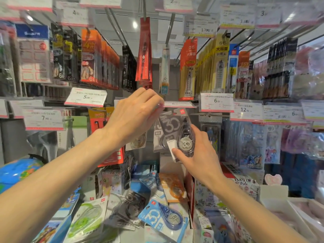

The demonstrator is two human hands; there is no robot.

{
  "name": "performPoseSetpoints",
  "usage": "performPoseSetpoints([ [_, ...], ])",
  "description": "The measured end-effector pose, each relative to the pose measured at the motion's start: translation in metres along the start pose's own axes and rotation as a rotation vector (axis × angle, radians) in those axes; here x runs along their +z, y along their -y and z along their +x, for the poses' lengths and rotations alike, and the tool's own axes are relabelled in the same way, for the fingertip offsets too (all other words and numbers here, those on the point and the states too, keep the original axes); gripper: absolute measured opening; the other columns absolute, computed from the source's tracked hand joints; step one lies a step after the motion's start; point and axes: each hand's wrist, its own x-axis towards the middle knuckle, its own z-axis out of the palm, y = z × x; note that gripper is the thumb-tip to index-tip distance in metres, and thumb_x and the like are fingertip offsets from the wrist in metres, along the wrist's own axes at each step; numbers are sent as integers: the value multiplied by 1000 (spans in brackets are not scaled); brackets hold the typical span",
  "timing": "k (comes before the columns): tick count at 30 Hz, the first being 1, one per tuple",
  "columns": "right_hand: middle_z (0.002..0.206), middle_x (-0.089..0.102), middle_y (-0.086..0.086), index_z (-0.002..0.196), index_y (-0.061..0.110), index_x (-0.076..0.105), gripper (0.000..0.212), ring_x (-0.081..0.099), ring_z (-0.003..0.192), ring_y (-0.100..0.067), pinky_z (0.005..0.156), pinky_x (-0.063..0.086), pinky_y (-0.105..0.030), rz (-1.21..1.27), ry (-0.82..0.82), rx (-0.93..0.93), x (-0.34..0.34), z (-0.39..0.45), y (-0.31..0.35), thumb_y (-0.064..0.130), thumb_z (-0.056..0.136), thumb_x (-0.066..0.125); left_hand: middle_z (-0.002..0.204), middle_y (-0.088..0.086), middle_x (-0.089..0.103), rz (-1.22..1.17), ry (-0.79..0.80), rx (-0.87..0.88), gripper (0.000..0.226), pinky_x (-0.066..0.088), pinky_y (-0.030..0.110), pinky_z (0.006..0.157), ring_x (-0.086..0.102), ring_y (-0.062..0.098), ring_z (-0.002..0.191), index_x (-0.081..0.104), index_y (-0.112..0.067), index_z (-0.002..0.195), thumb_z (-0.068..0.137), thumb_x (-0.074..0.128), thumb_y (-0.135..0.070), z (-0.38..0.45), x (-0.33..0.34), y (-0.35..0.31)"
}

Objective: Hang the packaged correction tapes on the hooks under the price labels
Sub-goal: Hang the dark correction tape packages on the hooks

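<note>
While left hand pinches price label, right hand gripping grey correction tape

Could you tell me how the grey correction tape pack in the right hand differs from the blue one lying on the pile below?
The grey pack is dark grey and held nearly upright at hook height by the right hand, just under the price label that the left hand lifts. The blue pack is light blue and lies flat, untouched, on the pile. Both show a large "30" and a teardrop-shaped dispenser.

Bright overhead shop light, blurred, warped edges
</note>
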Motion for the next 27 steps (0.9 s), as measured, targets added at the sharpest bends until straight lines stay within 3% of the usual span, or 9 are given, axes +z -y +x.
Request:
performPoseSetpoints([
  [4, 140, 38, 5, 154, 31, 12, 93, 49, 124, -15, 92, 48, -32, 32, -6, 19, 4, 2, 3, 63, 84, 63, 104, -1, 66, 0, 3, -2, 15, 45, 28, 51, 59, 21, 92, 65, -14, 105, 101, 57, -27, -1, 1, 1],
  [14, 141, 40, -1, 156, 21, 14, 97, 48, 127, -19, 93, 51, -35, -48, 8, 32, 12, 9, 9, 65, 84, 62, 104, -1, 66, 3, 15, 14, 15, 38, 23, 53, 59, 19, 91, 65, -14, 105, 101, 58, -27, -1, 1, 3],
  [19, 147, 38, -7, 156, 21, 12, 99, 48, 130, -25, 96, 51, -41, -82, 76, 108, 23, 16, 7, 65, 83, 63, 107, 0, 65, -11, 28, 20, 17, 51, 34, 54, 59, 21, 94, 64, -14, 108, 101, 57, -28, -3, 2, 4],
  [24, 142, 37, -9, 144, 13, 36, 79, 56, 117, -34, 87, 54, -46, -120, 174, 207, 32, 29, 13, 60, 85, 64, 110, 0, 64, -33, 56, 19, 18, 53, 38, 56, 58, 19, 94, 63, -15, 109, 101, 56, -29, -5, 4, 5],
  [27, 136, 37, -8, 140, 10, 39, 77, 55, 114, -35, 87, 52, -46, -128, 198, 231, 33, 31, 16, 62, 87, 60, 111, 0, 64, -31, 71, 24, 18, 53, 38, 56, 58, 19, 94, 63, -15, 109, 101, 57, -30, -6, 4, 6],
])
